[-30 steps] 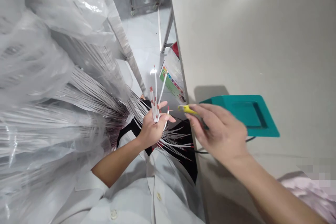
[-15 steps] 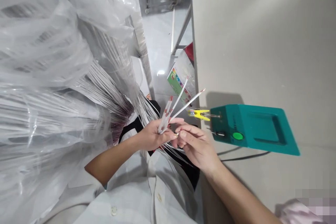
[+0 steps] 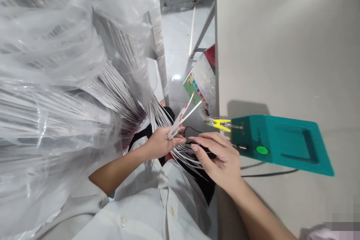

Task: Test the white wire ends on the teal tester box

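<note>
My left hand (image 3: 163, 141) is closed around several white wires (image 3: 180, 120) with reddish ends, which stick up from the fingers. To its right, my right hand (image 3: 218, 157) is apart from those wires, its thumb and fingers separated and nothing visible between them. More loose white wires (image 3: 185, 159) hang below both hands, over my lap. Just beyond the right hand, a teal device (image 3: 289, 142) with a lit green button (image 3: 262, 150) lies on the table. A yellow clip (image 3: 219, 124) is attached to a metal prong at its left end.
Long bundles of white wires (image 3: 120, 82) in clear plastic sheeting (image 3: 56, 45) fill the left side. A grey table (image 3: 281, 45) lies on the right. Between them on the floor is a printed bag (image 3: 201, 86); a wheeled metal rack (image 3: 180, 7) stands farther back.
My right hand has drawn away from my left and its fingers have parted. The wires in my left hand have shifted closer together. The whole view has moved slightly.
</note>
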A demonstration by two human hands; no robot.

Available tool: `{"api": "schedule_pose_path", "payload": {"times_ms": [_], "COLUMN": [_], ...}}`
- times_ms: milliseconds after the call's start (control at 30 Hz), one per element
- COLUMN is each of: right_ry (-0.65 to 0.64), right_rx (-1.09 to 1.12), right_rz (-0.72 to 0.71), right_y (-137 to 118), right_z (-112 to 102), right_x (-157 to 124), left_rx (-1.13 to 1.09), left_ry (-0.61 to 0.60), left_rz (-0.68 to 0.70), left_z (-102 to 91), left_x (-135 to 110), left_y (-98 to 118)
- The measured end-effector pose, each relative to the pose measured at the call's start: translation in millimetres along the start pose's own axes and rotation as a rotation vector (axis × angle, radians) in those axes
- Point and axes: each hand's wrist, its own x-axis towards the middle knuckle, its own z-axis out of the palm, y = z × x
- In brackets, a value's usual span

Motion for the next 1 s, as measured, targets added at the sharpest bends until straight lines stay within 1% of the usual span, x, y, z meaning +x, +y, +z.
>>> {"api": "schedule_pose_path", "payload": {"times_ms": [67,133,200,233,300,400,433,500,567,633,667,733,800,867,933,1000], "right_ry": [-0.032,-0.042,-0.035,-0.030,-0.020,0.012,0.017,0.015,0.003,0.004,0.008,0.014,0.021,0.009,-0.008,-0.022], "right_rx": [0.042,0.069,0.091,0.104,0.133,0.162,0.178,0.213,0.232,0.238,0.239,0.238,0.228,0.219,0.208,0.191], "right_rz": [0.029,0.081,0.145,0.179,0.235,0.271,0.278,0.298,0.316,0.319,0.319,0.318,0.312,0.297,0.282,0.262], "right_y": [-1,-2,-2,-2,-1,-1,-1,-1,-1,0,1,4,8,10,11,10], "right_z": [5,10,12,13,12,11,11,10,9,9,9,10,12,15,16,17], "right_x": [-3,-5,-7,-7,-7,-5,-4,-1,0,1,1,0,-2,-4,-4,-4], "left_rx": [0.064,0.154,0.214,0.198,0.062,-0.155,-0.181,-0.165,-0.146,-0.170,-0.203,-0.256,-0.224,-0.116,-0.034,-0.021], "left_ry": [-0.025,-0.103,-0.115,-0.114,-0.124,-0.193,-0.211,-0.238,-0.240,-0.194,-0.140,0.005,0.152,0.247,0.273,0.238], "left_rz": [0.076,0.153,0.165,0.156,0.128,0.098,0.087,0.053,0.020,-0.014,-0.034,-0.063,-0.035,0.053,0.148,0.208], "left_z": [7.9,15.8,21.6,23.3,23.8,19.1,16.7,11.7,7.6,5.5,5.3,6.5,9.4,13.6,18.7,23.4], "left_x": [-1,-2,-1,-1,2,5,5,6,7,9,10,11,12,10,8,6], "left_y": [1,1,-1,-1,-2,0,2,6,8,8,8,7,6,7,8,7]}}
